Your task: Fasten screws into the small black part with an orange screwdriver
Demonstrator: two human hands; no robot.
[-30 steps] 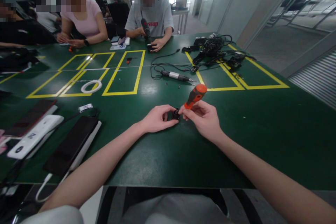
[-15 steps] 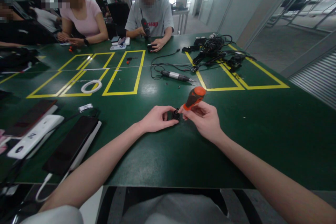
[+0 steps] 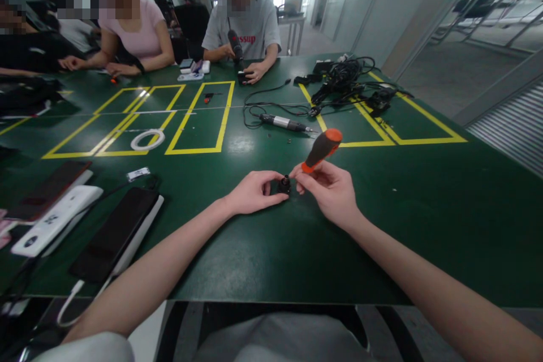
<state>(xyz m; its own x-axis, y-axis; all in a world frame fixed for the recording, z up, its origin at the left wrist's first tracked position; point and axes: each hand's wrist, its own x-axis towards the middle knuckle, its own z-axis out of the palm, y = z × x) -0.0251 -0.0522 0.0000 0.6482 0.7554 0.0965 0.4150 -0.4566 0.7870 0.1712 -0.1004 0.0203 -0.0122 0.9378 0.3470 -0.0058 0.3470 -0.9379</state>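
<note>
1 screwdriver (image 3: 320, 151), orange/grey hdl, gripped in my R hand (image 3: 331, 193); hdl leans farther R than a moment ago; 1 small blk part (image 3: 284, 185), on green table (image 3: 254, 266), pinched betw. thumb & fingers of my L hand (image 3: 255, 192), unmoved; tip hidden, contact w/ part can't tell; prob. just a tool-angle change, part kept steady

cannot make out the blade of the orange-and-dark-grey screwdriver (image 3: 321, 150), hidden by the bare right hand (image 3: 324, 186), nor the details of the small black part (image 3: 284, 185), too little to tell and partly covered by the bare left hand (image 3: 257, 192). cannot identify the tiny dark specks (image 3: 289, 141) on the dark green tabletop (image 3: 424, 220). see only part of the soft pink thing (image 3: 4, 226), cut off by the left edge, and only blurred squares over the heads of the seated people (image 3: 145, 31) opposite.
</note>
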